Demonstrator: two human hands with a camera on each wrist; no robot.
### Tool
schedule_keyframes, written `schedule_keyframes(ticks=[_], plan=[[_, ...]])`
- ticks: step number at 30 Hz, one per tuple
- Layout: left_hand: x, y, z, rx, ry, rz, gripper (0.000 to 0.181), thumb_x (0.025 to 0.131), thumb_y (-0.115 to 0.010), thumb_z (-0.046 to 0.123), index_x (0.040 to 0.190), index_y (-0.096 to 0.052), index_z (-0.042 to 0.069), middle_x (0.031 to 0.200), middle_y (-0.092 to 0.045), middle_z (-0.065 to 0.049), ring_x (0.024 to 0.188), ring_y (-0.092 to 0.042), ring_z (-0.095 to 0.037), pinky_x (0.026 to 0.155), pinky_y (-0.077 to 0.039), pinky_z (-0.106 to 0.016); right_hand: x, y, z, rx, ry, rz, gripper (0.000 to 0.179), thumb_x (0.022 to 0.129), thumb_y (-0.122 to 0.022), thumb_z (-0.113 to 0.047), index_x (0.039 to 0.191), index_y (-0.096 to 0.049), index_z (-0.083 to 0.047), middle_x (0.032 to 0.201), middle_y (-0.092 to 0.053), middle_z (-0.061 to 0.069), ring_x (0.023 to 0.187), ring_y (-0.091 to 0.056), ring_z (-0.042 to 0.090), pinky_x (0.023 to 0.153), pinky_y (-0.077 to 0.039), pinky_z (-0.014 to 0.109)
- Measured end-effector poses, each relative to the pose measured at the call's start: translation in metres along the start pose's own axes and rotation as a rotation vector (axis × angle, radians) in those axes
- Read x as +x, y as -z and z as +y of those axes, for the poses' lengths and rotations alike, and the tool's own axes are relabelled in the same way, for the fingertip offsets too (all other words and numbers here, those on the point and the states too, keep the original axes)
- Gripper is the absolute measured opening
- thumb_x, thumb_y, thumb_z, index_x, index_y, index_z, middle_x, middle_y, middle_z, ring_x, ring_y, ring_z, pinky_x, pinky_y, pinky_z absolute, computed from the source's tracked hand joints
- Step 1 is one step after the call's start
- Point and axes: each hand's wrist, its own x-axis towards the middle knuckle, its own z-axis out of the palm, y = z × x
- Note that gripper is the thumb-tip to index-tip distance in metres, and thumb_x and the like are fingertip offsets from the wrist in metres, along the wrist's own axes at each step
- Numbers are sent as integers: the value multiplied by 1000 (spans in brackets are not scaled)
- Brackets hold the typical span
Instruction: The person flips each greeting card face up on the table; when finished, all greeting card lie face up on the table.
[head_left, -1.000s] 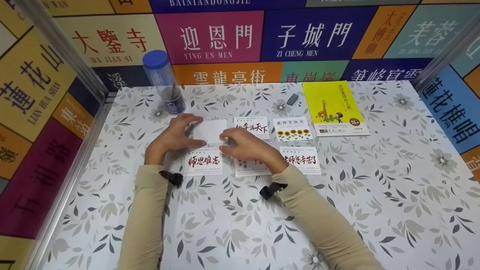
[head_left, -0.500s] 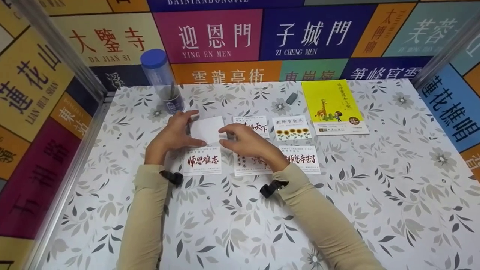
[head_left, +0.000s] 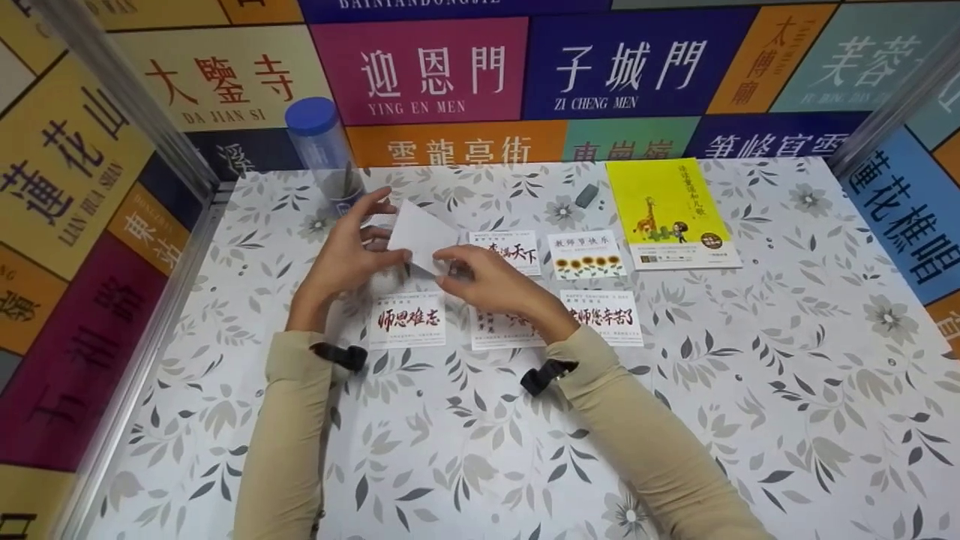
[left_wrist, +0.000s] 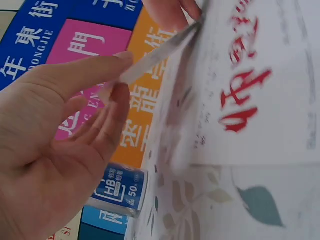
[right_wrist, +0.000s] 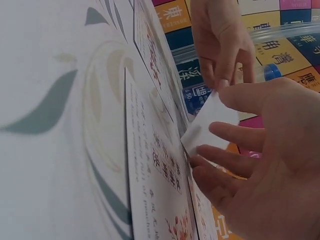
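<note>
A blank-backed white card (head_left: 420, 234) is raised off the table and tilted, one corner pointing up. My left hand (head_left: 341, 251) pinches its left side between thumb and fingers; the left wrist view shows the card (left_wrist: 157, 56) edge-on there. At the lower right corner my right hand (head_left: 499, 283) holds the card with thumb and fingertips, and in the right wrist view the card (right_wrist: 207, 125) spans both hands. Just below lies a card with red lettering (head_left: 409, 321). Another printed card (head_left: 491, 330) is partly hidden by the right hand.
More printed cards lie to the right: one red-lettered (head_left: 525, 253), one with sunflowers (head_left: 587, 256), one lower (head_left: 606, 319). A blue-lidded clear tube (head_left: 315, 139) stands behind the left hand. A grey eraser (head_left: 587, 196) and a yellow book (head_left: 671, 214) lie farther back.
The white card lay nearly flat one second ago, then turned slightly; now it is lifted and tilted. My left hand has risen a little with it, while the right hand stays close to its place.
</note>
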Motion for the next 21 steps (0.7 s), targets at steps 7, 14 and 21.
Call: schedule_keyframes(ticks=[7,14,21], plan=[[0,-13,17,-142,-87,-111,82,94,-85,9,164,-46,19,152,-65,-16,127,-70,-34,110,-58,-46,2,-2,-6,171,10,99,63,111,-62,-33,167,-41,-17,158,-60,10,132,-68,28,112,-57,39],[1,-28,28,-117,-187,-174,52,106,-72,19,155,-58,12,148,-70,-8,135,-68,-29,115,-55,-45,3,0,-11,386,-26,258,54,111,-63,-33,160,-49,-18,135,-74,8,110,-76,43,91,-63,58],[3,-28,21,0,-129,78,48,97,-83,17,143,-69,13,137,-72,-9,119,-70,-31,105,-56,-55,6,4,-8,554,30,385,45,105,-59,-1,149,-56,-8,129,-74,14,97,-80,33,90,-64,60]])
